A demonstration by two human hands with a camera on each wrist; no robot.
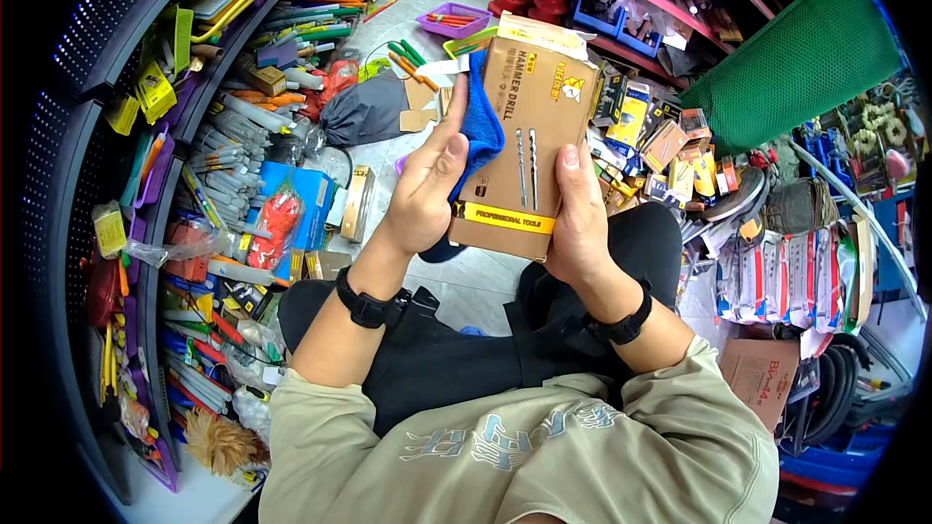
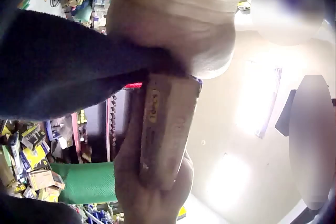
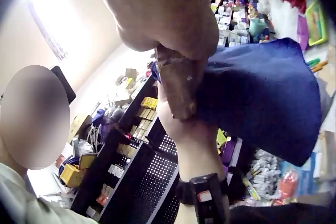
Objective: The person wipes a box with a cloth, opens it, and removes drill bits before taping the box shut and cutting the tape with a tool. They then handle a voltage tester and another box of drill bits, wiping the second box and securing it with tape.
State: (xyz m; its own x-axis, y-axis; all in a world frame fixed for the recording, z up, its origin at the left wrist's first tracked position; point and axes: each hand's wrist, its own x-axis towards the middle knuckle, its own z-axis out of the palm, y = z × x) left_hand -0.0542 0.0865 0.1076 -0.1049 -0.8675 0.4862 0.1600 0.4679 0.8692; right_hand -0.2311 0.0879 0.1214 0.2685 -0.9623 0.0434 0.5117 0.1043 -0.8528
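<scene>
A brown cardboard hammer drill box (image 1: 519,136), printed with two drill bits and a yellow band, is held up between both hands, tilted slightly. The left hand (image 1: 430,184) is at its left side, with a blue cloth (image 1: 482,131) between that hand and the box. Gripping the right edge, the right hand (image 1: 580,218) has its thumb on the printed face. In the left wrist view the box's narrow side (image 2: 168,129) shows between the hands; the cloth (image 2: 68,66) hangs beside it. From the right wrist, the cloth (image 3: 262,92) spreads out beside the box end (image 3: 178,87).
Shelves packed with tools (image 1: 209,136) line the left. Small boxes (image 1: 670,141) are piled at the right, near a green mesh roll (image 1: 806,58). A purple basket (image 1: 453,17) and a dark bag (image 1: 364,109) lie on the floor ahead.
</scene>
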